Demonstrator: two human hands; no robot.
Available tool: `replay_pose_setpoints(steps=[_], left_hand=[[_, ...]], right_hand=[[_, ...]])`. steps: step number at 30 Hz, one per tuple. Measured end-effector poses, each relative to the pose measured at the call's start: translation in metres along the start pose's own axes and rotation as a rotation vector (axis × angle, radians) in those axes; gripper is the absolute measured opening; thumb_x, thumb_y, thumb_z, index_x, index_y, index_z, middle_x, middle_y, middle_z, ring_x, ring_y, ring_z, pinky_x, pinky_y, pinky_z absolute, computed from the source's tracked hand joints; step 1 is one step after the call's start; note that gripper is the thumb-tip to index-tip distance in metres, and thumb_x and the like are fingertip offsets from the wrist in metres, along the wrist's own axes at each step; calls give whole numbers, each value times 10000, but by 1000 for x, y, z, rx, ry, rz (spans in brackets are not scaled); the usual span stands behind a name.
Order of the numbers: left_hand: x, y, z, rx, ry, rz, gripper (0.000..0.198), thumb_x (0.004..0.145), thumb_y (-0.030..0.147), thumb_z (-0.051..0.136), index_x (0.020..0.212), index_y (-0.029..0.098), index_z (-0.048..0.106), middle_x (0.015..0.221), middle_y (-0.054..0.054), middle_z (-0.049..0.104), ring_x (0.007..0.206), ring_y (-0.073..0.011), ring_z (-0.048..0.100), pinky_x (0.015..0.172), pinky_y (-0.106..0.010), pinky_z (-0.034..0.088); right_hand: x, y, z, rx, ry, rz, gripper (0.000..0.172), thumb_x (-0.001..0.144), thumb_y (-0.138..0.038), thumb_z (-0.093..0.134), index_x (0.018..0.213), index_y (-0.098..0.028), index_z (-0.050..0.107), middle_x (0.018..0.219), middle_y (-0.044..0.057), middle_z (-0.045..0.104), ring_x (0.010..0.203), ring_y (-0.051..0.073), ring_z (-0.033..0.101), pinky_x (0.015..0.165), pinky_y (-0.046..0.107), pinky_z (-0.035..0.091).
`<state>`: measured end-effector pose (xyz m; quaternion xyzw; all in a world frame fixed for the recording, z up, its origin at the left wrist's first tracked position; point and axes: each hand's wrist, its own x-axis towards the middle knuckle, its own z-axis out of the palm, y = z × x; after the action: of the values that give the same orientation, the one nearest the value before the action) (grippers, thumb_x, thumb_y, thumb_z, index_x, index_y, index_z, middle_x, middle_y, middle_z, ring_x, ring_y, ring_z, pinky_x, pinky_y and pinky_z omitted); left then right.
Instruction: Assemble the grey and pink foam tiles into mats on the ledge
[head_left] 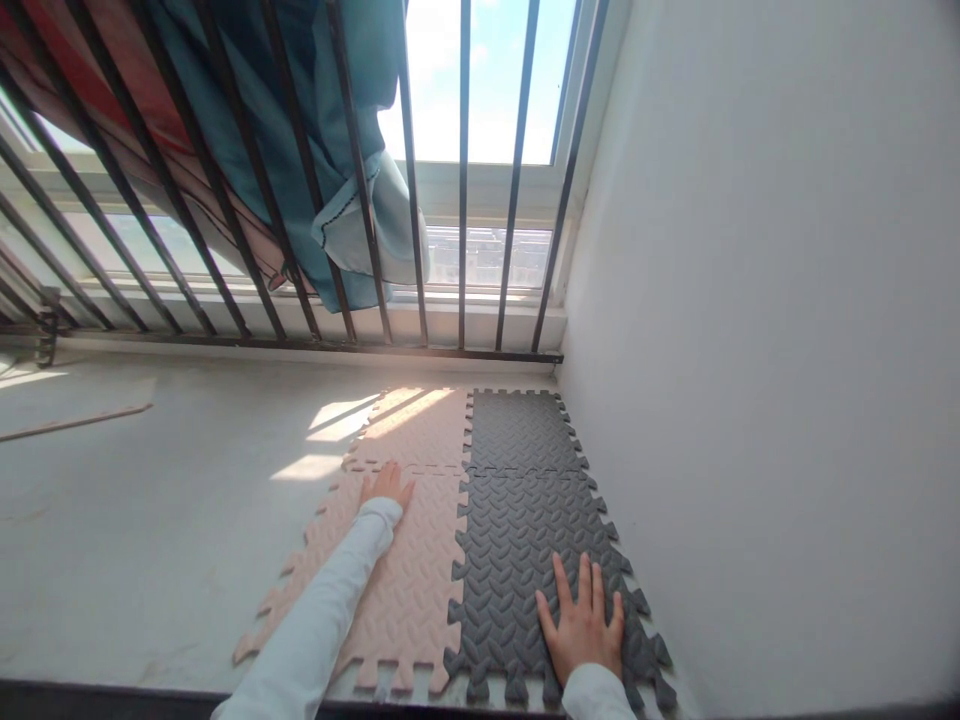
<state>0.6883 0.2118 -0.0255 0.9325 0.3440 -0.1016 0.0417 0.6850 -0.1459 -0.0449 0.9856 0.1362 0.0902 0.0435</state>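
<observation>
A person's left hand (386, 485) is pressing down on a pink interlocking foam floor tile (401, 590), its fingers held close together, while the right hand (581, 625) is lying flat, fingers spread, on a dark grey foam floor tile (517, 570) just beside it. Neither hand is gripping anything. A second pink tile (412, 430) and a second grey tile (521, 430) are joined to the far edges of the first two, the four together sitting on a pale concrete floor (150, 520) against a white wall (750, 350). Sunlight (405, 412) is falling across the far pink tile. White sleeves (315, 600) are covering the forearms. Beyond the tiles, black iron bars (465, 200) are standing before a window (487, 90), a teal cloth (277, 130) and a red cloth (90, 90) are hanging behind the bars, and a thin wooden strip (75, 422) is lying on the floor at left.
</observation>
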Motion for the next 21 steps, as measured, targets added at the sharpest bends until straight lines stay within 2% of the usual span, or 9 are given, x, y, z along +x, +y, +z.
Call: replay_pose_setpoints(steps=[3, 7, 15, 17, 21], left_hand=[[-1, -5, -3, 34, 52, -70, 622, 818, 451, 279, 1334, 104, 295, 1453, -112, 150, 1326, -204, 155, 1063, -413, 210], [-1, -11, -1, 50, 65, -93, 592, 824, 433, 271, 1331, 129, 308, 1443, -107, 196, 1324, -214, 159, 1051, -417, 225], [13, -20, -4, 3, -37, -69, 562, 825, 444, 271, 1315, 177, 342, 1432, -59, 249, 1324, -205, 147, 1059, -444, 206], [13, -26, -6, 6, -20, -87, 545, 825, 422, 287, 1306, 174, 357, 1425, -60, 265, 1321, -210, 159, 1059, -452, 203], [12, -44, -6, 18, 92, -227, 553, 823, 409, 288, 1307, 148, 350, 1438, -77, 226, 1321, -220, 158, 1048, -419, 234]], right_hand=[[-1, 0, 0, -11, 4, 1, 603, 774, -591, 359, 1301, -297, 362, 1401, 118, 286, 1284, 294, 227, 1015, 542, 78], [-1, -1, 1, -5, 3, 1, 601, 778, -582, 363, 1305, -294, 355, 1402, 120, 281, 1285, 295, 221, 1013, 543, 81], [0, -2, -4, 19, -41, 26, 593, 768, -552, 407, 1298, -288, 371, 1401, 125, 281, 1285, 294, 218, 1019, 540, 62], [1, -2, -4, 22, -35, 23, 589, 767, -552, 406, 1293, -288, 380, 1399, 126, 285, 1283, 296, 225, 1018, 541, 69], [0, -1, 1, 41, 3, -3, 584, 783, -560, 357, 1300, -287, 369, 1397, 117, 291, 1284, 299, 219, 1009, 557, 82]])
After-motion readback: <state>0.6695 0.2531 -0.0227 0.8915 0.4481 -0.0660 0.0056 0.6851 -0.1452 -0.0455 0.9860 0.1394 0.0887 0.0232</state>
